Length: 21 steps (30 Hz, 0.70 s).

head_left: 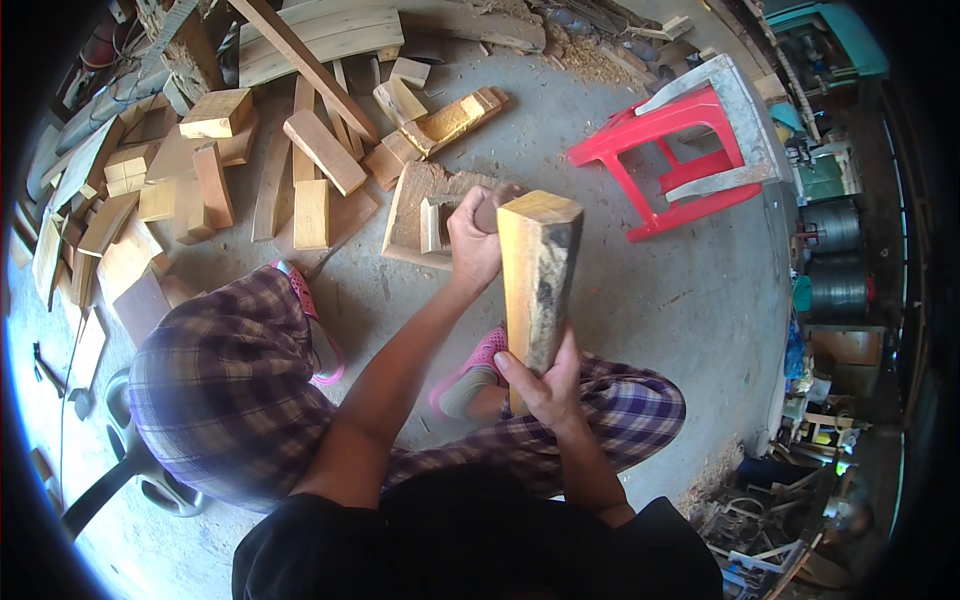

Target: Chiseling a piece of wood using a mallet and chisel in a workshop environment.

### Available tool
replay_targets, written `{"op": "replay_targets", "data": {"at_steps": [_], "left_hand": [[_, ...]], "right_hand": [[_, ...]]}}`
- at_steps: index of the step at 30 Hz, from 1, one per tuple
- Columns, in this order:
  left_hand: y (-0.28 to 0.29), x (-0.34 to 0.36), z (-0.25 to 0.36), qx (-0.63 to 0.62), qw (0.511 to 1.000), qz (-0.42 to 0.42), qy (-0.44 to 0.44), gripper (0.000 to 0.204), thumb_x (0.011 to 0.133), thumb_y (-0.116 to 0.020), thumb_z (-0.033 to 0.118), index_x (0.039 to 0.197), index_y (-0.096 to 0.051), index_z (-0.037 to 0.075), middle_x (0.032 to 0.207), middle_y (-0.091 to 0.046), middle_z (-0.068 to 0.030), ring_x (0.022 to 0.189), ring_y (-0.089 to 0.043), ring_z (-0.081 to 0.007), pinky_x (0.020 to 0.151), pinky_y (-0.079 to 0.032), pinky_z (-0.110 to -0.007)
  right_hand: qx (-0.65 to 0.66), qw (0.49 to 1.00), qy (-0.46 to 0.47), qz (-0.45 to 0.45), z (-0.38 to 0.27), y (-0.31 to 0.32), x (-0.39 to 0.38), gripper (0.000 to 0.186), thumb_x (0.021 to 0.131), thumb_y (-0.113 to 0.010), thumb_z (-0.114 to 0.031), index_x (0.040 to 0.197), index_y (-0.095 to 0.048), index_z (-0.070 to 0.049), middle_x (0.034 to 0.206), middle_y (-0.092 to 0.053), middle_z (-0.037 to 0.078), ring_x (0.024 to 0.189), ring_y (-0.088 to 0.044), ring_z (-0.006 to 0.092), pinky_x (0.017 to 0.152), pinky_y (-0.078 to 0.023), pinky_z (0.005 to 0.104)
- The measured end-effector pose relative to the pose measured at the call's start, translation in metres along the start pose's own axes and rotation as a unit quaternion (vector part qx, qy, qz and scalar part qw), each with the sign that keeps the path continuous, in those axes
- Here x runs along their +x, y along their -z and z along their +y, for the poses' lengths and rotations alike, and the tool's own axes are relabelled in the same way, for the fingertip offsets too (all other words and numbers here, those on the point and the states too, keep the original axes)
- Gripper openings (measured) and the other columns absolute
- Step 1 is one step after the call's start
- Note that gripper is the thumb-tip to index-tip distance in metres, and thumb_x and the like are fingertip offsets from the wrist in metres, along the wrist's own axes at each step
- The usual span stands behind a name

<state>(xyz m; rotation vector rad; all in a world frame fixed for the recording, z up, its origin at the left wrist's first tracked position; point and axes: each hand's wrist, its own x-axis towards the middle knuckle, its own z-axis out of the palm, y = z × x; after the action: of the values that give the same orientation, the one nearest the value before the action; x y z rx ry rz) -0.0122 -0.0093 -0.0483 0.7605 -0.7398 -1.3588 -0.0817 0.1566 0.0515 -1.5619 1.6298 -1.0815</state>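
In front of me a thick wood block (535,285) stands tilted in the air, yellowish on one face and rough with dark bark-like patches on the other. My right hand (548,385) is closed around its lower end, thumb across the front. Near the block's upper end, my left hand (474,242) is wrapped round a dark brown rounded piece (492,208), partly hidden by the hand and the block, so its kind does not show. Below and behind that hand, a wooden piece with a squared hollow (405,218) lies on the floor.
Several wood offcuts (325,150) and stacked blocks (215,115) litter the floor at left. A red plastic stool (640,135) lies tipped at the right, grey boards (735,110) against it. A grey plastic seat (125,440) is beside my left leg. Wood shavings (575,60) lie far back.
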Motion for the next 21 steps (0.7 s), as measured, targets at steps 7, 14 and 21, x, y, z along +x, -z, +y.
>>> {"op": "replay_targets", "data": {"at_steps": [7,14,21], "left_hand": [[0.008,0.013,0.008,-0.038,0.987,0.158,-0.011,0.03,0.085,-0.078,0.012,0.073,-0.051,0.012,0.064,-0.052,0.0055,0.056,-0.05,-0.0053,0.049,-0.041,-0.026],[0.033,0.032,0.015,-0.034,0.97,0.237,0.04,0.043,0.085,-0.078,0.014,0.061,-0.043,0.015,0.057,-0.044,0.0058,0.047,-0.041,-0.0067,0.046,-0.034,-0.026],[0.017,0.017,0.008,-0.044,0.989,0.143,-0.008,0.031,0.085,-0.077,0.018,0.068,-0.053,0.01,0.061,-0.054,0.0039,0.053,-0.048,-0.0068,0.05,-0.038,-0.026]], "right_hand": [[-0.02,0.996,-0.034,-0.082,-0.01,-0.007,0.001,0.052,0.079,-0.081,-0.022,0.115,-0.052,0.001,0.097,-0.066,0.015,0.089,-0.067,0.0232,0.079,-0.052,0.0371],[-0.081,0.991,0.003,-0.105,0.003,-0.011,-0.004,0.059,0.074,-0.084,-0.027,0.117,-0.053,0.001,0.102,-0.063,0.02,0.089,-0.066,0.0329,0.08,-0.051,0.04],[0.059,0.997,-0.022,-0.052,-0.013,-0.003,-0.007,0.055,0.077,-0.08,-0.019,0.119,-0.05,0.001,0.101,-0.063,0.014,0.089,-0.065,0.0242,0.079,-0.052,0.0362]]}}
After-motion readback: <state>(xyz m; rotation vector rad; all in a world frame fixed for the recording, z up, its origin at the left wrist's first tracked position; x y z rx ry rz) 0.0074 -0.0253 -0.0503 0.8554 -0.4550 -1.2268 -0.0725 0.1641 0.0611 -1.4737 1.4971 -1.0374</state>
